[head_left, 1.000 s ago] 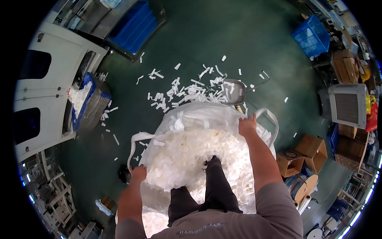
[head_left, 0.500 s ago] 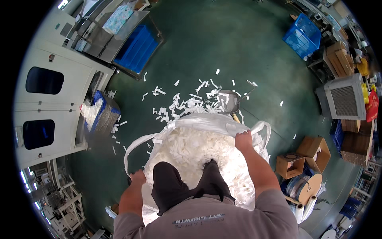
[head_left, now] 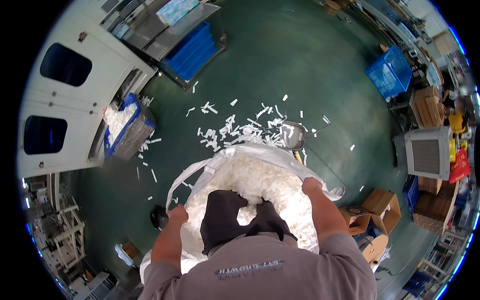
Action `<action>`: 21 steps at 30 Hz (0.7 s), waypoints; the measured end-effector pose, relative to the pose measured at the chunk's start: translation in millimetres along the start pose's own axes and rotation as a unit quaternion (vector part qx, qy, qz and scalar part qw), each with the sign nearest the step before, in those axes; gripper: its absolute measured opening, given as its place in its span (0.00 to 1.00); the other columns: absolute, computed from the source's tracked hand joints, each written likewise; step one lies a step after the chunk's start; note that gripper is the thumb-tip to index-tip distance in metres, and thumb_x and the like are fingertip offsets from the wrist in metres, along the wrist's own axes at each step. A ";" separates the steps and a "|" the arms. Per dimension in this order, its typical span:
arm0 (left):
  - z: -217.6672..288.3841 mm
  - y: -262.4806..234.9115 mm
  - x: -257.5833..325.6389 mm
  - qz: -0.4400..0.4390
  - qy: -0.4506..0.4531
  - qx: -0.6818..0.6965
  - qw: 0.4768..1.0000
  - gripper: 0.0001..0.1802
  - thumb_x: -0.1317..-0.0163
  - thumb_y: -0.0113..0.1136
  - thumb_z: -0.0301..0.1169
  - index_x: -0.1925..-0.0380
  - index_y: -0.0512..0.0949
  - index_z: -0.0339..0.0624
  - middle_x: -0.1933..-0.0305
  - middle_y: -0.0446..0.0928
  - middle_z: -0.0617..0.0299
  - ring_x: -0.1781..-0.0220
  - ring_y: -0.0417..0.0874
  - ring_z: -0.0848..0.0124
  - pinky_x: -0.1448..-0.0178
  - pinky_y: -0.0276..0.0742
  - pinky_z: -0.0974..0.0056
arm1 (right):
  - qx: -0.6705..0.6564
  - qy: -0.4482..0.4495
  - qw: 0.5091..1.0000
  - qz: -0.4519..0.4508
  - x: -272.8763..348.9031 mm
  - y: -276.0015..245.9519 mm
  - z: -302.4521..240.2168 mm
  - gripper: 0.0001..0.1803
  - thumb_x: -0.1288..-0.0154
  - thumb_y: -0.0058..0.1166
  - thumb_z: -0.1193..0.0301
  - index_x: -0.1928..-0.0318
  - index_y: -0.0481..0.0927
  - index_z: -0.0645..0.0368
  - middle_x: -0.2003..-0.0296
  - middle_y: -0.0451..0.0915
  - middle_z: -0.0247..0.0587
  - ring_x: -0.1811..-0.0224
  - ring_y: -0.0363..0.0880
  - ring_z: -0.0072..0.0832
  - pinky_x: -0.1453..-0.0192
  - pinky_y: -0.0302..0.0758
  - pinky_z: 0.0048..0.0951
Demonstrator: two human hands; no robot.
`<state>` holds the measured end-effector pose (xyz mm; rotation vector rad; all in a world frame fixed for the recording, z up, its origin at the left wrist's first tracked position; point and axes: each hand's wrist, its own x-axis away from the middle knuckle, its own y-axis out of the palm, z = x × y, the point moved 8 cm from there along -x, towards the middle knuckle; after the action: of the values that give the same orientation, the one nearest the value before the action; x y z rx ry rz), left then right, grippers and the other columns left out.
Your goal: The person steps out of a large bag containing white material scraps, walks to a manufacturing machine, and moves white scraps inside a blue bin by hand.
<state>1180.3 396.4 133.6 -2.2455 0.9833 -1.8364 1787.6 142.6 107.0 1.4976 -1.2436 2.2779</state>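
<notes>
White scraps [head_left: 300, 217] glare while outer edges bend.

Grey-brown short-slv. tee [head_left: 290, 277], lower ctr. of frame, w/ dark, partly bluish print [head_left: 250, 270] on front, upside-down here. L sleeve [head_left: 161, 279] & R sleeve [head_left: 345, 257] same colour. Trousers [head_left: 220, 217], approx. mid-frame, v. dark grey, loose cut. L hand [head_left: 178, 214] & R hand [head_left: 312, 187] bare.

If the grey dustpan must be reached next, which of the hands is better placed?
Probably the right hand: though gripping the white bag, it is nearer the dustpan; the left hand is farther off.
</notes>
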 end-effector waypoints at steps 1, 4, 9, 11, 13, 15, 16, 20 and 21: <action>-0.7 -3.6 1.3 0.001 0.008 0.003 1.000 0.23 0.38 0.51 0.38 0.45 0.69 0.38 0.45 0.79 0.49 0.41 0.79 0.54 0.35 0.64 0.46 | 0.001 0.019 1.000 0.004 5.7 -6.8 -0.3 0.17 0.35 0.47 0.66 0.50 0.83 0.54 0.46 0.80 0.44 0.43 0.79 0.38 0.44 0.77 0.38; -5.0 -11.2 6.9 0.020 0.029 0.016 0.999 0.23 0.39 0.52 0.38 0.47 0.69 0.37 0.47 0.80 0.48 0.42 0.79 0.53 0.34 0.62 0.45 | -0.006 0.084 0.996 0.000 20.3 -27.7 5.2 0.18 0.35 0.47 0.66 0.47 0.82 0.53 0.44 0.79 0.42 0.41 0.78 0.38 0.43 0.76 0.38; -20.1 -16.6 -9.1 0.045 0.050 0.048 0.997 0.22 0.41 0.53 0.37 0.49 0.70 0.36 0.46 0.80 0.49 0.42 0.79 0.54 0.30 0.55 0.40 | -0.014 0.094 0.995 0.020 41.1 -67.5 -11.3 0.19 0.36 0.47 0.67 0.46 0.80 0.54 0.42 0.77 0.43 0.40 0.76 0.40 0.42 0.75 0.41; -25.4 -22.8 -17.1 0.038 0.054 0.053 0.996 0.24 0.41 0.53 0.38 0.48 0.70 0.36 0.44 0.78 0.48 0.40 0.78 0.55 0.28 0.51 0.40 | -0.013 0.091 0.996 0.024 46.1 -70.0 -15.6 0.20 0.36 0.47 0.67 0.45 0.80 0.54 0.42 0.77 0.43 0.39 0.76 0.40 0.41 0.75 0.40; -27.4 -26.8 -17.3 0.030 0.057 0.060 0.996 0.25 0.41 0.54 0.39 0.46 0.69 0.36 0.43 0.77 0.48 0.38 0.76 0.55 0.27 0.50 0.40 | -0.014 0.088 0.995 0.039 40.3 -69.3 -17.3 0.19 0.36 0.47 0.67 0.45 0.81 0.52 0.42 0.78 0.42 0.39 0.76 0.40 0.41 0.75 0.40; -30.8 -23.0 -11.4 0.014 0.050 0.051 0.997 0.30 0.40 0.54 0.41 0.42 0.66 0.34 0.41 0.76 0.49 0.37 0.75 0.56 0.27 0.49 0.40 | -0.026 0.081 0.996 0.039 35.1 -57.0 -20.0 0.19 0.36 0.46 0.67 0.46 0.81 0.54 0.43 0.78 0.44 0.40 0.76 0.41 0.41 0.75 0.40; -30.2 -20.8 -9.4 0.013 0.055 0.045 0.997 0.31 0.40 0.55 0.43 0.42 0.66 0.33 0.41 0.76 0.49 0.36 0.75 0.55 0.27 0.50 0.41 | -0.032 0.079 0.996 0.040 35.6 -55.0 -18.6 0.19 0.36 0.46 0.67 0.46 0.81 0.55 0.43 0.78 0.44 0.40 0.76 0.41 0.41 0.75 0.40; -26.8 -21.3 -5.1 -0.006 0.055 0.027 0.998 0.35 0.39 0.55 0.47 0.40 0.65 0.32 0.40 0.76 0.48 0.36 0.74 0.55 0.27 0.51 0.42 | -0.060 0.049 0.996 0.052 40.2 -52.0 -17.5 0.20 0.38 0.45 0.70 0.48 0.80 0.59 0.46 0.78 0.52 0.43 0.77 0.46 0.40 0.75 0.41; -25.7 -20.1 -4.1 -0.012 0.052 0.027 0.998 0.34 0.39 0.54 0.45 0.40 0.64 0.32 0.41 0.76 0.48 0.37 0.75 0.56 0.27 0.50 0.42 | -0.063 0.038 0.997 0.039 39.8 -50.3 -16.8 0.20 0.39 0.45 0.70 0.48 0.80 0.60 0.46 0.78 0.53 0.43 0.78 0.46 0.41 0.75 0.41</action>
<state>1165.3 422.8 146.1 -2.1589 0.9130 -1.9834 1782.6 174.8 164.7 1.3309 -1.4187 2.2342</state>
